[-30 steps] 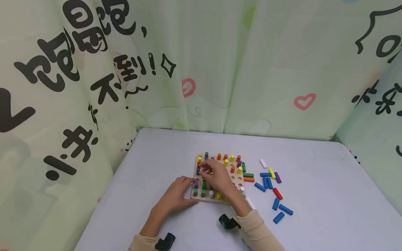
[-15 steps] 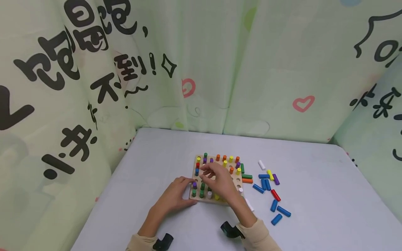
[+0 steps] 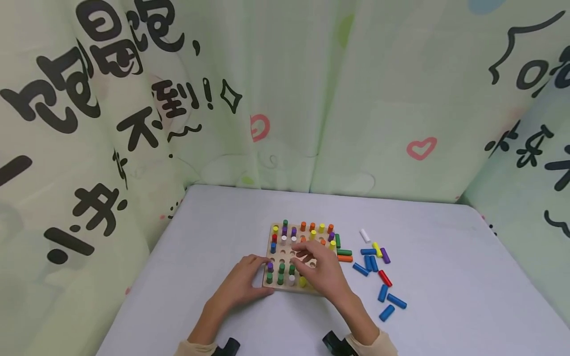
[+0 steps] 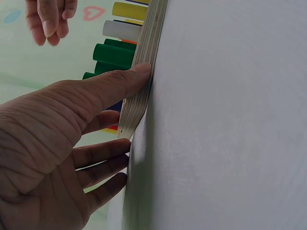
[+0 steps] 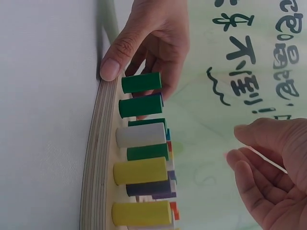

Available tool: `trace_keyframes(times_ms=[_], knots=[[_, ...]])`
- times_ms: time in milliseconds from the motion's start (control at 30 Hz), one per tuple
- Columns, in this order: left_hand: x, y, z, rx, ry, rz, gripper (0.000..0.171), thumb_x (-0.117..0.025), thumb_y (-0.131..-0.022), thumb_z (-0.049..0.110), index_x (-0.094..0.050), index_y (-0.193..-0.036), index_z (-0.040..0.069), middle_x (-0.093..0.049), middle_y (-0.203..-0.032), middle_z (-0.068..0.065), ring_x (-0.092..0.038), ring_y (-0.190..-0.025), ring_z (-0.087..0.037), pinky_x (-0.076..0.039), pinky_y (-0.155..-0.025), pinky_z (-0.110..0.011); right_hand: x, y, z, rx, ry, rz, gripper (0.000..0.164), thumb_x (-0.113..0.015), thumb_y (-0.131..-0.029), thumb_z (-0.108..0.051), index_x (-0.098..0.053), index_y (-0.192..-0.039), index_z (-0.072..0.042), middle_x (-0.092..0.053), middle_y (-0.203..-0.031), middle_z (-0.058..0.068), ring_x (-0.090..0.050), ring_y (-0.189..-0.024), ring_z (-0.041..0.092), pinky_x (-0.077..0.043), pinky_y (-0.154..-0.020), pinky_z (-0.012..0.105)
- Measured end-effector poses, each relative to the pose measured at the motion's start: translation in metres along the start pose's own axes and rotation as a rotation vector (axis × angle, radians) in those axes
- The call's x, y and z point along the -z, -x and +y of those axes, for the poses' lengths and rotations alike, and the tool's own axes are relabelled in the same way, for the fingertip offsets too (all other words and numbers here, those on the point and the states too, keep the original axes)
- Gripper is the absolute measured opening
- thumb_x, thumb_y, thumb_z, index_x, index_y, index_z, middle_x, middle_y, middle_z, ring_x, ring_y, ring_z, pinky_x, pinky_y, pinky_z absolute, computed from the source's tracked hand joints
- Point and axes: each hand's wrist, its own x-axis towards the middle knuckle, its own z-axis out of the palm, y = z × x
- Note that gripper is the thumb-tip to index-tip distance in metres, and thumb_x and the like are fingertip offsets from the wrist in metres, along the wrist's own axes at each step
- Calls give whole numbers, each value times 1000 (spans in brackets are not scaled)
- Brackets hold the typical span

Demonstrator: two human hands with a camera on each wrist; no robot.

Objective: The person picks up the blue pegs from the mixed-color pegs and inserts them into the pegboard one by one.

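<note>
A square wooden pegboard (image 3: 277, 258) lies on the table with colored pegs standing in many of its holes. My left hand (image 3: 240, 283) holds its near left corner. In the left wrist view the thumb (image 4: 141, 68) presses on the layered front edge, while the other fingers extend along the side. Above the board's middle hovers my right hand (image 3: 328, 271), fingers loosely bent. The right wrist view shows nothing between its thumb (image 5: 244, 135) and fingers. Two white pegs (image 3: 283, 240) stand in the row beyond it. Green pegs (image 5: 141, 83) stand close to the left thumb.
Loose blue pegs (image 3: 396, 300) lie scattered right of the board, with a red peg (image 3: 385, 278), a purple peg (image 3: 385, 255), a yellow peg (image 3: 377, 249) and a white peg (image 3: 365, 236). An orange peg (image 3: 345, 258) lies against the board's right side. A printed curtain (image 3: 343, 148) surrounds the table.
My right hand has drawn back to the right over the board, uncovering white pegs in the upper left part. The left hand keeps its place at the corner. The head view has shifted slightly.
</note>
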Motion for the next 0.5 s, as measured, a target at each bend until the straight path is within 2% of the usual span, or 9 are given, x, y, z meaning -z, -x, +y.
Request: trace_keyframes(times_ms=[233,500], knots=[[0,1,-1,8,6,0,70,-87,-80,39,-59,-138,12,-60,-136,-11,-54,-129,-32,-47,-109,-52,13,13,-2,-84,55,0,26,-80,-88,-9,-73,-112,-14,-73,-105,4,-68,-93,18,-61,-78,37],[-4,0,1,13,13,-5,72,-87,-80,39,-58,-140,11,-59,-136,-12,-54,-129,-32,-47,-109,-52,23,26,7,-141,82,-7,26,-81,-87,-9,-73,-111,-10,-73,-103,2,-67,-89,13,-62,-76,34]])
